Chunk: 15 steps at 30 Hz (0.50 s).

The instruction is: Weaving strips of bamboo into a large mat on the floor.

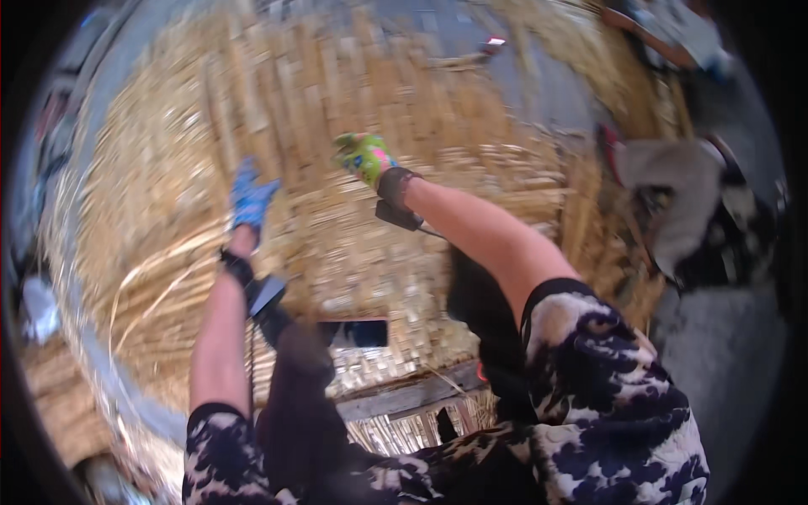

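A broad woven mat of flat, straw-coloured strips [353, 269] spreads under both my hands. My left hand [251, 195], in a blue glove, lies over the mat at left of centre, its fingers stretched out and the thumb apart. Farther off and to the right, my right hand [364, 158] wears a green patterned glove. Its fingers are curled in above the long unwoven strips [278, 101], and whatever they hold is hidden. Motion blurs the weave and fingertips. Each wrist carries a dark band with a small box.
A dark phone-like slab [360, 333] lies on the mat near my legs. Loose thin strips [160, 265] curve at the left. A wooden beam [412, 391] runs close to me. Another person's grey-clad leg [673, 189] is at the right, and a second person's arm [652, 38] at the far right.
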Tool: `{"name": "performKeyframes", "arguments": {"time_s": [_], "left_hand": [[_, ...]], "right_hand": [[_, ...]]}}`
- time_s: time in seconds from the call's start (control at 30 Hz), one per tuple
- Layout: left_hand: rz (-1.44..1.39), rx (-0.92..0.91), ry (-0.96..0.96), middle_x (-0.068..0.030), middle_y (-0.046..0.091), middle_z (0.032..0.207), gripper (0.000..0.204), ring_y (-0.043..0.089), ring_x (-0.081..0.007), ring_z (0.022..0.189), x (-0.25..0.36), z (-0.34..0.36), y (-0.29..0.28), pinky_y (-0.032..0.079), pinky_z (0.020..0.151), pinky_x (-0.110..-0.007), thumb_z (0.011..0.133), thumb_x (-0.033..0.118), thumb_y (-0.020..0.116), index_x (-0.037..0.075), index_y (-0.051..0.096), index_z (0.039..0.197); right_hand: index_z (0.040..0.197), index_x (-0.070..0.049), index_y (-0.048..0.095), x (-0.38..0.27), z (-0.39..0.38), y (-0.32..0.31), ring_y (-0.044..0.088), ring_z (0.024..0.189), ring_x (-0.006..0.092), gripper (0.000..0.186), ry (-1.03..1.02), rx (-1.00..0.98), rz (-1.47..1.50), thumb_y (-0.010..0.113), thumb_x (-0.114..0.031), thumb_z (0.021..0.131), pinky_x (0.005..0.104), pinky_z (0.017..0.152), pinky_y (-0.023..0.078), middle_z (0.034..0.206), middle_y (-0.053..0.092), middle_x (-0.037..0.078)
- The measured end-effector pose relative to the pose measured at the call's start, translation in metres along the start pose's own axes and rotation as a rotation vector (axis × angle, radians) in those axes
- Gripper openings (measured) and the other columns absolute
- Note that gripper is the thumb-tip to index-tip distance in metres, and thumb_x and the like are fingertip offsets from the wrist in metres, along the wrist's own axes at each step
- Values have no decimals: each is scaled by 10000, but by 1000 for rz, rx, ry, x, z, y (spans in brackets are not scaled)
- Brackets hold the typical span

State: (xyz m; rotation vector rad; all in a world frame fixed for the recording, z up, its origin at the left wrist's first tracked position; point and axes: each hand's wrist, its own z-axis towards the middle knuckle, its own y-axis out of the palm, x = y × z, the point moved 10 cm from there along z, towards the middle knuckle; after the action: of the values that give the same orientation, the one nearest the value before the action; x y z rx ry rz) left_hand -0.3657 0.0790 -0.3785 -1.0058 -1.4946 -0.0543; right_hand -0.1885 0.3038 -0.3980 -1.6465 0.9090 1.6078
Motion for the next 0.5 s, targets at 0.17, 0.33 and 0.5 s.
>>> {"name": "performKeyframes", "arguments": {"time_s": [0.17,0.33,0.5], "left_hand": [[-149,-87,-25,-85,536,1017,512,508,-157,931,61,-44,-36,451,704,-256,715,115,643,24,437,1174],[-287,-402,-44,-19,602,873,301,529,-78,689,193,-125,0,408,590,-200,747,110,614,49,572,1038],[-57,-588,43,-24,605,895,285,545,-88,736,275,-210,19,432,639,-208,753,88,611,45,574,1033]], "right_hand": [[809,-45,637,-132,-58,-95,570,652,214,184,-28,-803,-742,606,-121,645,314,593,457,771,620,112],[920,15,581,-134,-197,-455,556,634,133,251,464,-29,-338,640,-119,716,259,585,461,800,602,70],[955,30,566,-41,-423,-531,560,722,158,256,719,214,-421,606,-96,736,261,645,463,807,603,75]]}}
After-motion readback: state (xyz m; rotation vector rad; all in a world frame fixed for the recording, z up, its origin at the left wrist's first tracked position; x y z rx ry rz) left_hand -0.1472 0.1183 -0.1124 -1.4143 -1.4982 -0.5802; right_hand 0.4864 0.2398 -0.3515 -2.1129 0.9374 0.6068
